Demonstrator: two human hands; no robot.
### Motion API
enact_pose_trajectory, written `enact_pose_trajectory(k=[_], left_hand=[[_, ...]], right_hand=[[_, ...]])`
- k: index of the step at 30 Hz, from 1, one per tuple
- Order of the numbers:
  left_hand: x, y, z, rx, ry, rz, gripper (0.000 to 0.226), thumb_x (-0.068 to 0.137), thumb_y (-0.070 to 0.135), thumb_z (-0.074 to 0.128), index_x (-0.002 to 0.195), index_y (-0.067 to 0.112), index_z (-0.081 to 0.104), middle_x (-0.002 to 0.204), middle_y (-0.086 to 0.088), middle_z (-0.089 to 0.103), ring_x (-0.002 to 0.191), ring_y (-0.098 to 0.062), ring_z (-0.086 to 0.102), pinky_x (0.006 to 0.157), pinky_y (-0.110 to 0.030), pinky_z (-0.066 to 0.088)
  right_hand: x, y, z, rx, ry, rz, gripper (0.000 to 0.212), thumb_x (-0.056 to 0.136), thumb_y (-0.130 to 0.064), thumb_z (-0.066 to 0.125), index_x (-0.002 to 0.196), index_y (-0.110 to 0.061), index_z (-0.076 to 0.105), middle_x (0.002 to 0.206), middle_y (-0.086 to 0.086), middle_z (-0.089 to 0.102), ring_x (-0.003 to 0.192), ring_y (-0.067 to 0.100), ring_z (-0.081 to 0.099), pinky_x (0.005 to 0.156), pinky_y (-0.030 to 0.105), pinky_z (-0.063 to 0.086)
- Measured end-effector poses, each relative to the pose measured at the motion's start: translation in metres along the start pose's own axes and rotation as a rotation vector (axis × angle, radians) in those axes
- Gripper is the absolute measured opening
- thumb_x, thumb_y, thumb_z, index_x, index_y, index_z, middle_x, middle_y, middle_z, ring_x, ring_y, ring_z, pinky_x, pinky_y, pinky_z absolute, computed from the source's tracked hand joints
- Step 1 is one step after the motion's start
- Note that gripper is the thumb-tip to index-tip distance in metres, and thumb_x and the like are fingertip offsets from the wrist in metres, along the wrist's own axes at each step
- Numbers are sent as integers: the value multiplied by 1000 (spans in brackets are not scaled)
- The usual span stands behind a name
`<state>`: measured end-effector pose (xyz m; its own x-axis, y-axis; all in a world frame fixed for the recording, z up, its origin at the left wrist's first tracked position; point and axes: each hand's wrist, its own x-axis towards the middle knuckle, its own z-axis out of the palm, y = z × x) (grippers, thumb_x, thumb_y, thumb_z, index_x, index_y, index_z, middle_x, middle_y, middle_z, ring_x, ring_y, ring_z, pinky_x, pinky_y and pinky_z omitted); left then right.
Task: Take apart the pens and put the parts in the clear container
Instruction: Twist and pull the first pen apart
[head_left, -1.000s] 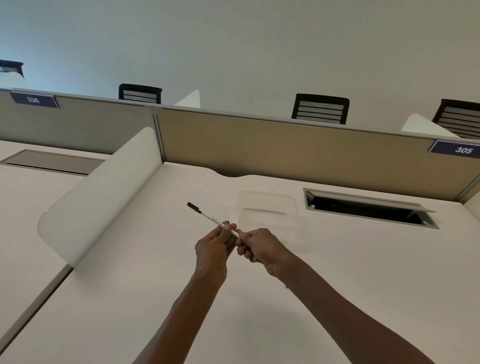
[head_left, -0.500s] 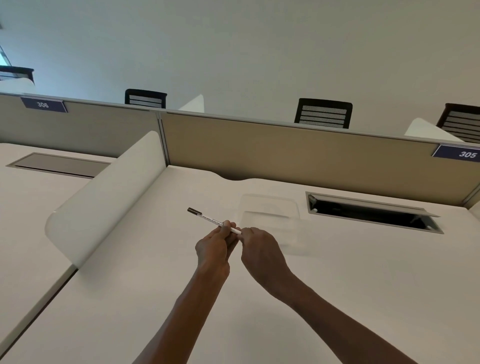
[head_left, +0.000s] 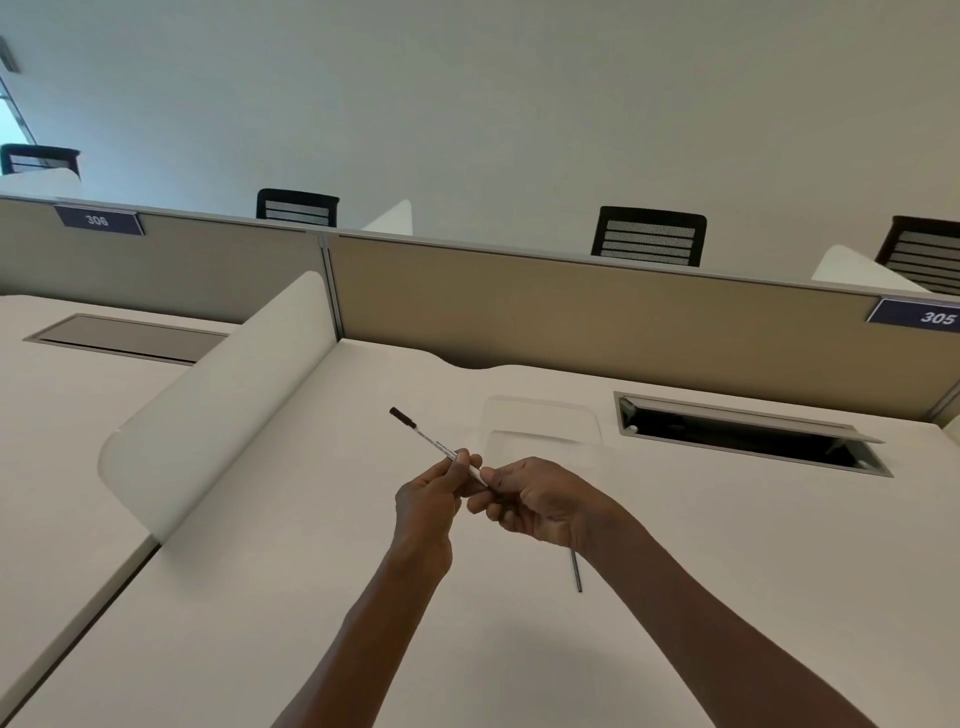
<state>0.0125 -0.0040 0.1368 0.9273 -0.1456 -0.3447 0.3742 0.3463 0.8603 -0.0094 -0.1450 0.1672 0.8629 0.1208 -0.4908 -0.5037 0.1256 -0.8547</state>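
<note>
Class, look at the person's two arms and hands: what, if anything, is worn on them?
Nothing visible. The left hand and right hand are bare, without gloves, rings or a watch, and both forearms are uncovered down to the picture's edge; no sleeves show.

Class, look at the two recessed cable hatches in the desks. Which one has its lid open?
The hatch on the right, in the desk under the hands, beside the clear container: its lid is raised over a dark cavity. The hatch on the neighbouring left desk lies shut and flush.

clear container (head_left: 543, 422) on desk (head_left: 260, 597) behind hands, pen (head_left: 434, 444) left of it
</note>
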Motion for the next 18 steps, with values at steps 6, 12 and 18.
enact_pose_trajectory(k=[6,12,18], left_hand=[[0,-2,7,-68,163,-21,11,87,18,74,79,12,79,78,-4,78,78,-10,75,84,-27,48],[3,-3,6,-245,217,-159,8,85,8,75,79,3,75,75,-8,78,70,-17,75,75,-31,58],[8,-3,3,-244,155,-172,6,87,15,74,85,9,76,91,-4,79,90,-15,74,87,-32,53]], right_hand=[[9,15,13,-872,340,-458,30,98,-22,50,77,-13,70,60,4,66,47,13,45,52,27,39],[15,28,9,-1623,403,-725,22,95,-11,39,102,-10,59,71,11,64,54,30,51,51,34,31],[18,20,12,-1360,384,-700,29,102,-27,41,89,-10,61,70,9,66,57,23,57,52,32,40]])
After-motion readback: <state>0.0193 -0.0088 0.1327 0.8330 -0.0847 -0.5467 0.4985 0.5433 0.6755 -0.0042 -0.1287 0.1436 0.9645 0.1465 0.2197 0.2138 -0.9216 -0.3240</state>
